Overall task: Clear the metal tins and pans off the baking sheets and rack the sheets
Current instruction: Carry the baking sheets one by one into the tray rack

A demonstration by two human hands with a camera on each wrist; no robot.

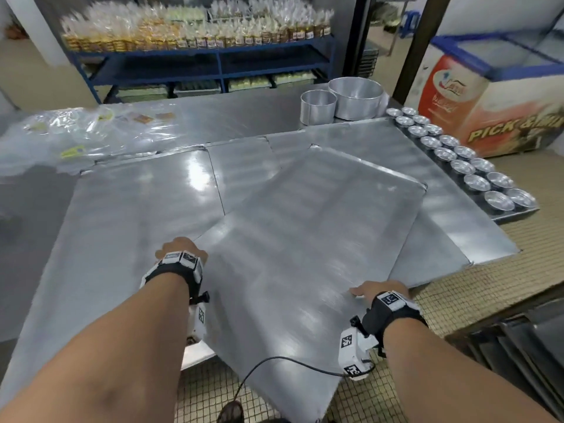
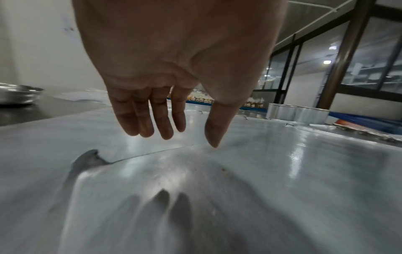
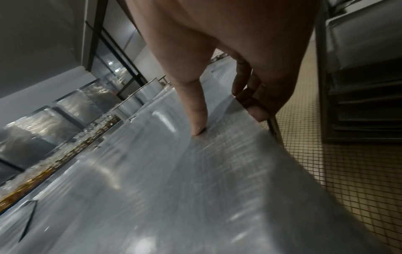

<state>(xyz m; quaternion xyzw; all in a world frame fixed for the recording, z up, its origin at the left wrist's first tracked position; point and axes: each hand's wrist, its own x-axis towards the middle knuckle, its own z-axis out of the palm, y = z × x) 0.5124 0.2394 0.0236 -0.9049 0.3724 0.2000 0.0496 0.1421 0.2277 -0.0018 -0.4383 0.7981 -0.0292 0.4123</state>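
Note:
A large bare baking sheet (image 1: 305, 239) lies skewed on top of other sheets (image 1: 128, 209), its near corner hanging past the table's front edge over the tiled floor. My left hand (image 1: 180, 248) hovers at its left corner; in the left wrist view the fingers (image 2: 161, 120) hang straight and the thumb tip (image 2: 214, 137) touches the sheet (image 2: 239, 189) near its edge. My right hand (image 1: 375, 290) grips the sheet's right edge. The right wrist view shows the thumb (image 3: 197, 120) pressed on top of the sheet (image 3: 174, 189) and the fingers curled under the rim.
Several small round tins (image 1: 457, 154) fill a tray along the table's right side. Two bigger round pans (image 1: 355, 97) stand at the back. Plastic bags (image 1: 76, 132) lie at the far left. A rack with stacked sheets (image 1: 518, 346) stands at my lower right, a chest freezer (image 1: 488, 96) beyond.

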